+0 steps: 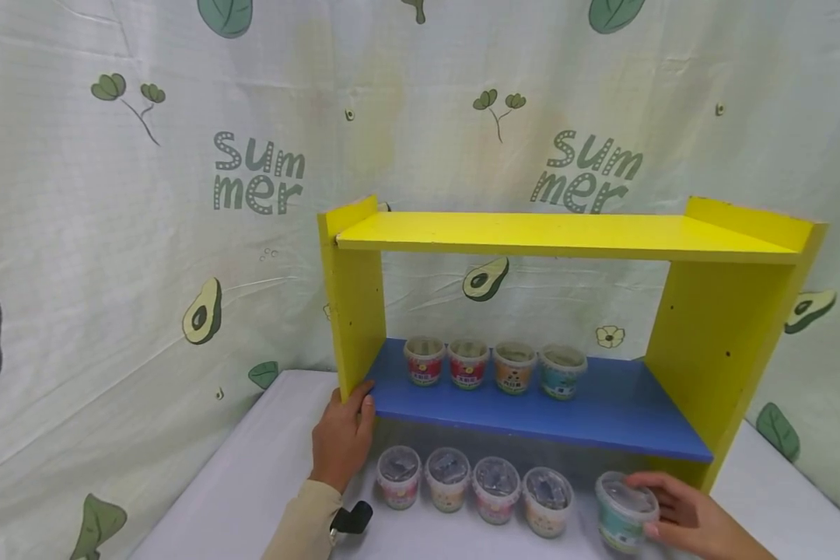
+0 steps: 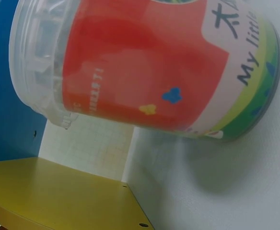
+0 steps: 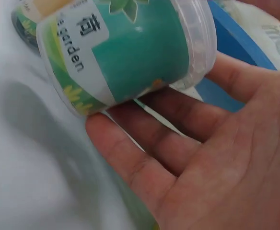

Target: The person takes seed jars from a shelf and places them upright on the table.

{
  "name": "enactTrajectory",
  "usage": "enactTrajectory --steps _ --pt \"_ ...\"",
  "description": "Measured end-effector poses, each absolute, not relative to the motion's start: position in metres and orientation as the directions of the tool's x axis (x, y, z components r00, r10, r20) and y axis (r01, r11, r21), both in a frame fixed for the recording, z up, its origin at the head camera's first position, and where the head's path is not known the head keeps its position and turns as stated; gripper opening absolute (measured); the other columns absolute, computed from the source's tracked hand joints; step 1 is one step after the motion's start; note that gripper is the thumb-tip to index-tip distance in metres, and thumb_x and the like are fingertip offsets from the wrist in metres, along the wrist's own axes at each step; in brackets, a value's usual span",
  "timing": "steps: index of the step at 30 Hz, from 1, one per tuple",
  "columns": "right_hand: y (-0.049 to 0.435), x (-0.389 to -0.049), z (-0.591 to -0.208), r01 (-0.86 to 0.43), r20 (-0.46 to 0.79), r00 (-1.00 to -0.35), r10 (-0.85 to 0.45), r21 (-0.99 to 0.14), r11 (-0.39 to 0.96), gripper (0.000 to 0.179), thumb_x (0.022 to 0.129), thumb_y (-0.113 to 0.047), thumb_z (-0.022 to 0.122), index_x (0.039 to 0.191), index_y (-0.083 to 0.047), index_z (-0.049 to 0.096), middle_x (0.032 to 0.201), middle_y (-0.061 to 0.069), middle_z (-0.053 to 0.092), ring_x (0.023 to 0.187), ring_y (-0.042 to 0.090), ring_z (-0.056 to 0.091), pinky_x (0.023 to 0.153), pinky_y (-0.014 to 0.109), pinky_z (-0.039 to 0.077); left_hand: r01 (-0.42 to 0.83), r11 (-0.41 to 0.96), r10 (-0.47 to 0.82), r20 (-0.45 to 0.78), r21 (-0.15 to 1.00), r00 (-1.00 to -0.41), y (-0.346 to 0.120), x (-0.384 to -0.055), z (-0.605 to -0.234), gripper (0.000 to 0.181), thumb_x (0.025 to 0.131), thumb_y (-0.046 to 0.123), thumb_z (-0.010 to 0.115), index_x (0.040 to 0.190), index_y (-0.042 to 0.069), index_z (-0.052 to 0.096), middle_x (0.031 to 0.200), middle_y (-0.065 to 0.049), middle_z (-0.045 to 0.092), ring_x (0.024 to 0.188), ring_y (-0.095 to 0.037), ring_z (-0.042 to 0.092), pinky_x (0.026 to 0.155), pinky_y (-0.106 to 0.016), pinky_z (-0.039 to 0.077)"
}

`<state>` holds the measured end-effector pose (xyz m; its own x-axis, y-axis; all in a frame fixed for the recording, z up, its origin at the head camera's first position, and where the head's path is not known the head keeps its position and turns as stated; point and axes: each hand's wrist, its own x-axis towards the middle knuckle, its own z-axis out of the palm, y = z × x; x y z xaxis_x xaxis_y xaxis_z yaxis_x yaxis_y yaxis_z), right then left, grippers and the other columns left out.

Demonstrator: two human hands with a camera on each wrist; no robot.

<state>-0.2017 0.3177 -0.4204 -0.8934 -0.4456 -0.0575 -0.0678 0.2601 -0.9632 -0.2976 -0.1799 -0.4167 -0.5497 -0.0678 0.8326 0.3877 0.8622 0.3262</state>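
Left hand (image 1: 343,435) grips the rack (image 1: 357,311) at seven o'clock; four cups (image 1: 514,376) up on the shelf (image 1: 409,398), four more (image 1: 495,494) on the table (image 1: 248,467) toward six; right hand (image 1: 696,517), at four, grasps a teal cup (image 1: 619,521) beside that row. Looks roughly midway: four shelved, five below.

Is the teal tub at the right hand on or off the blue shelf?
Off: in the head view, the right hand holds the teal tub below the front edge of the blue shelf.

4 cups (image 1: 513,379) obstruct the blue shelf (image 1: 623,400), leaving passage on their right.
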Motion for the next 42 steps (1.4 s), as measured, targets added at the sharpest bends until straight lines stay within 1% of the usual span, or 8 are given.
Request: enactTrajectory --steps 3,8,12,16,23,25,32,42 --pt "0.31 -0.203 -0.422 -0.089 -0.048 -0.904 -0.426 -0.951 0.296 0.048 0.094 -0.012 0.051 0.133 0.008 0.032 0.131 0.023 0.044 0.101 0.01 0.057 0.081 0.026 0.047 0.383 0.865 -0.069 0.832 0.325 -0.55 -0.18 -0.298 -0.417 0.031 0.094 0.036 0.048 0.119 0.023 0.063 0.097 -0.01 0.057 0.074 -0.022 0.056 0.058 -0.043 0.049" --pt "0.299 -0.203 -0.425 -0.123 -0.026 -0.918 -0.397 -0.93 0.345 0.053 0.092 -0.014 0.054 0.133 0.011 0.03 0.133 0.031 0.037 0.102 -0.002 0.054 0.081 0.022 0.046 0.376 0.866 -0.072 0.827 0.33 -0.558 -0.18 -0.297 -0.418 0.032 0.095 0.036 0.047 0.119 0.023 0.062 0.097 -0.01 0.057 0.074 -0.022 0.057 0.059 -0.042 0.049" --pt "0.293 -0.203 -0.427 -0.119 -0.029 -0.926 -0.376 -0.924 0.364 0.055 0.091 -0.016 0.056 0.133 0.01 0.03 0.133 0.033 0.035 0.1 -0.005 0.053 0.081 0.022 0.046 0.368 0.866 -0.079 0.819 0.339 -0.568 -0.179 -0.295 -0.418 0.032 0.095 0.036 0.046 0.12 0.023 0.062 0.097 -0.01 0.057 0.073 -0.022 0.056 0.059 -0.041 0.049" --pt "0.29 -0.203 -0.429 -0.102 -0.04 -0.932 -0.361 -0.926 0.365 0.056 0.091 -0.017 0.058 0.133 0.008 0.031 0.133 0.033 0.035 0.101 0.002 0.056 0.082 0.028 0.048 0.363 0.864 -0.084 0.812 0.348 -0.578 -0.179 -0.294 -0.419 0.033 0.095 0.037 0.046 0.12 0.023 0.062 0.097 -0.01 0.056 0.074 -0.022 0.056 0.059 -0.041 0.049" --pt "0.288 -0.205 -0.433 -0.056 -0.09 -0.933 -0.347 -0.919 0.39 0.057 0.09 -0.019 0.06 0.132 0.007 0.033 0.131 0.033 0.037 0.112 0.037 0.049 0.085 0.043 0.047 0.373 0.866 -0.074 0.823 0.333 -0.563 -0.18 -0.296 -0.419 0.031 0.094 0.036 0.048 0.118 0.022 0.063 0.097 -0.011 0.057 0.073 -0.022 0.057 0.058 -0.042 0.049" --pt "0.288 -0.206 -0.432 -0.049 -0.099 -0.933 -0.346 -0.917 0.395 0.057 0.09 -0.019 0.06 0.132 0.008 0.033 0.131 0.032 0.038 0.113 0.038 0.049 0.085 0.045 0.047 0.378 0.866 -0.069 0.827 0.328 -0.558 -0.181 -0.296 -0.418 0.031 0.094 0.035 0.048 0.118 0.022 0.063 0.097 -0.011 0.057 0.073 -0.022 0.057 0.058 -0.042 0.049" --pt "0.284 -0.208 -0.43 -0.054 -0.095 -0.929 -0.357 -0.921 0.386 0.059 0.09 -0.019 0.06 0.133 0.009 0.032 0.131 0.031 0.039 0.113 0.037 0.049 0.084 0.04 0.048 0.374 0.864 -0.081 0.826 0.338 -0.558 -0.183 -0.295 -0.419 0.031 0.094 0.036 0.048 0.118 0.023 0.063 0.098 -0.011 0.057 0.076 -0.023 0.058 0.058 -0.042 0.049" --pt "0.288 -0.21 -0.432 -0.018 -0.137 -0.93 -0.342 -0.91 0.413 0.061 0.091 -0.022 0.058 0.137 0.006 0.028 0.134 0.034 0.032 0.114 0.038 0.047 0.086 0.047 0.045 0.404 0.862 -0.056 0.85 0.306 -0.524 -0.182 -0.298 -0.417 0.031 0.094 0.034 0.049 0.118 0.021 0.063 0.099 -0.012 0.057 0.075 -0.025 0.058 0.058 -0.045 0.049"
